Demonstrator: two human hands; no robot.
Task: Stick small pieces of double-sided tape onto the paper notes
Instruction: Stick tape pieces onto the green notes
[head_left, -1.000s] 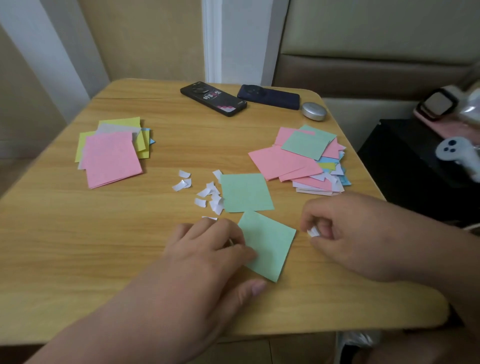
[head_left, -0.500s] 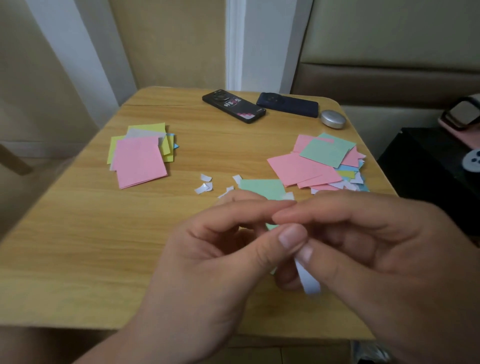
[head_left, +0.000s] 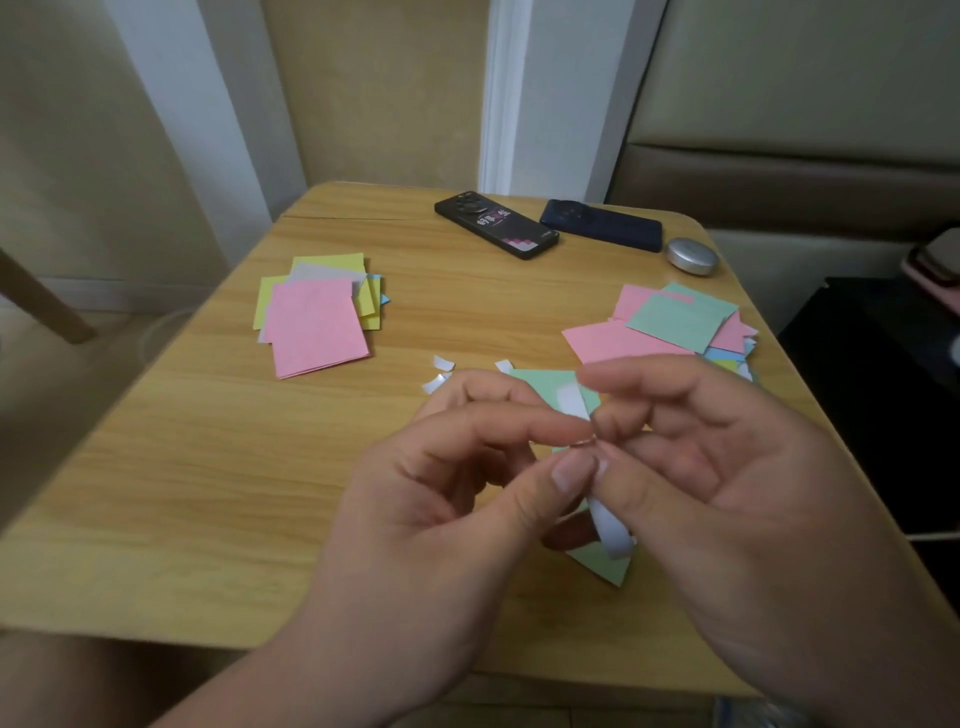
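Where our left hand (head_left: 441, 499) and right hand (head_left: 737, 467) meet at centre frame, each grip pinches the white tape (head_left: 612, 530) over the counter (head_left: 208, 519). A green note (head_left: 605, 569) lies beneath them; a pink-topped stack (head_left: 317, 327) sits centre left, a mixed pile (head_left: 680, 319) at right.

Left hand (head_left: 441, 504), right hand (head_left: 727, 488): pinch grips

Home (padded seat (head_left: 779, 171), phones (head_left: 496, 223))
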